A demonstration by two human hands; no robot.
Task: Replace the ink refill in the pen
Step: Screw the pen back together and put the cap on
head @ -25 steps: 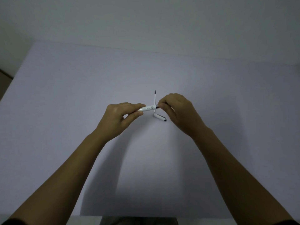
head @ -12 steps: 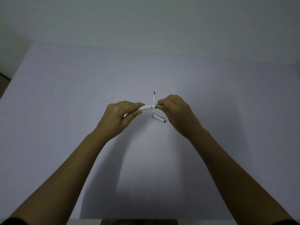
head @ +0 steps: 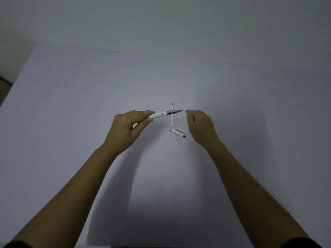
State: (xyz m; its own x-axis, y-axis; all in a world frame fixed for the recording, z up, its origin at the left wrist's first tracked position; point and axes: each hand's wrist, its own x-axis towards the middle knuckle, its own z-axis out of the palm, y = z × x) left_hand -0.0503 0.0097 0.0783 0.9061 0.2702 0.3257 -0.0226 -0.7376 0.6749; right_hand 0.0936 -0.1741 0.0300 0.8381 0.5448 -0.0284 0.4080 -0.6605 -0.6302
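Nearest in, two bare forearms reaching out over the pale table (head: 71, 104). Further along, left hand (head: 125, 128) pinched shut on the white end of the pen (head: 165, 113), thumb and forefinger clamped round the barrel, grey grip section and tip sticking out to the right, held clear above the surface. Right hand (head: 200, 126) loosely curled and holding nothing, fingertips (head: 187, 111) just off the pen's tip, not touching.

Below and between the hands, the cap (head: 177, 132) lying on the table. Just beyond it, a thin loose refill (head: 172, 114) lying flat, pointing away, crossed in view by the raised pen.

Risks from here, as a guess: grey section perhaps only loosely threaded, so could drop off if tilted tip-down. Round cap liable to roll if brushed by the right wrist. Easy to mix up old refill and new, with only one visible. Can't tell whether a refill sits inside the barrel.
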